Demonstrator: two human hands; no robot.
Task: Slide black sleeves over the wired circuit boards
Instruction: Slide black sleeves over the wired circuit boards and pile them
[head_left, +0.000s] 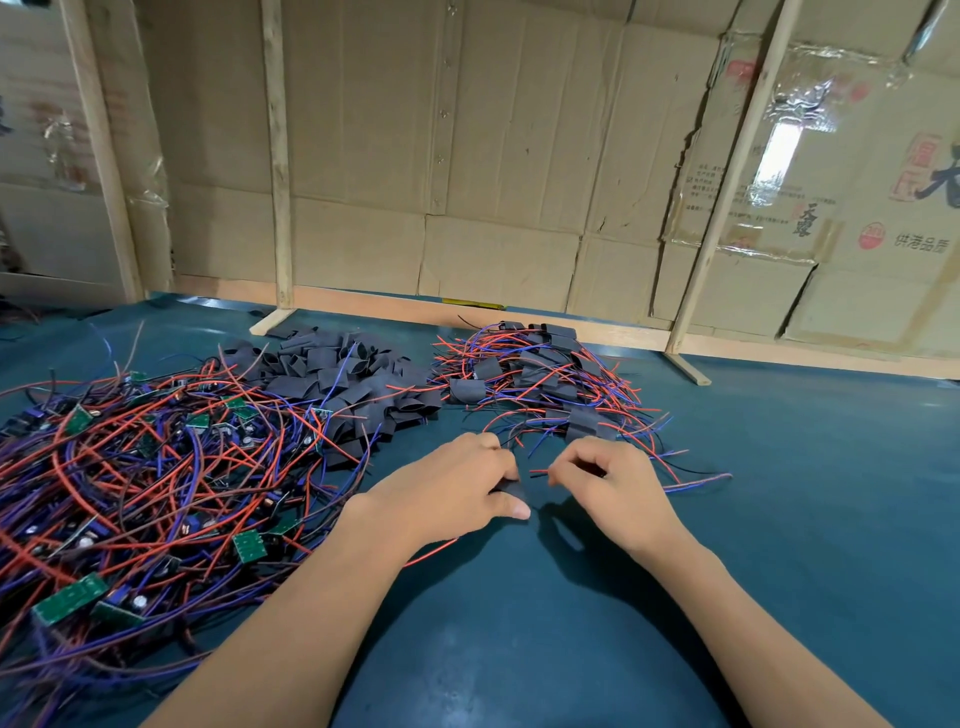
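Sleeve (511, 491) sat pinched in the left hand (457, 488); the right hand (608, 483) pinched, apparently, wire ends (537, 473) pointing leftward at it.

Teal table (779, 519), wired boards (130, 478), sleeves (343, 379)

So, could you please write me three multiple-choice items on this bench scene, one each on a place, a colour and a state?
1. The pile of empty black sleeves lies:
A. between the two wire heaps
B. nearest the person
C. on the cardboard wall

2. The table mat is:
A. yellow
B. teal
C. white

3. The left hand is:
A. flat and open
B. off the table's edge
C. holding a black sleeve

Answers: 1 A, wired heaps flank it; 2 B, teal surface throughout; 3 C, dark sleeve under its fingers.
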